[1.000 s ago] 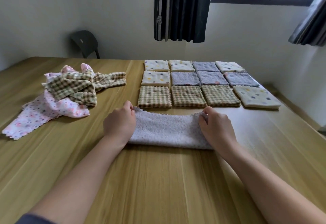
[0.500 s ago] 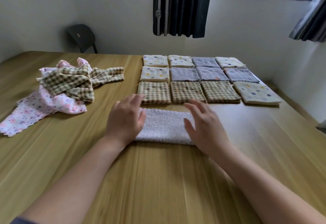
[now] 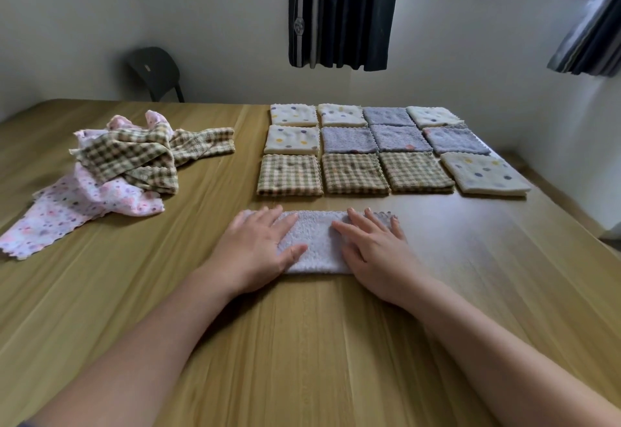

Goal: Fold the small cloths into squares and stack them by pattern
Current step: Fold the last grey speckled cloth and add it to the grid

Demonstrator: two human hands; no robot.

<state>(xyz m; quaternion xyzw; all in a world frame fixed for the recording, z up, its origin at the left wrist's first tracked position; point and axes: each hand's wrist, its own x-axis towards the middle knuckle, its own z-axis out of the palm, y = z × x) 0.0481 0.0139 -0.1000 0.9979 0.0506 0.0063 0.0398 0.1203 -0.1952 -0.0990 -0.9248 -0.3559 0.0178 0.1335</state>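
A lilac cloth (image 3: 316, 245) lies folded into a long strip on the tabletop (image 3: 302, 342). The left hand (image 3: 257, 252) lies flat on the strip's left end and the right hand (image 3: 374, 252) on its right end. The fingers are straight and spread, and neither grip is closed on anything (both palms simply press the cloth down). A bare patch of the strip shows between the hands, and its scalloped right edge peeks out past the right fingertips.

Just behind the strip sit twelve folded squares (image 3: 353, 174) in three rows of four, packed close together. The near row has three checked and one dotted, the middle row one dotted and three lilac, and the back row dotted, dotted, lilac, dotted. Well to the left is a loose heap (image 3: 127, 161) of unfolded cloths, checked ones over a pink spotted one. A dark chair (image 3: 154, 72) stands beyond the tabletop by the wall, and a dark curtain (image 3: 339, 10) hangs above.
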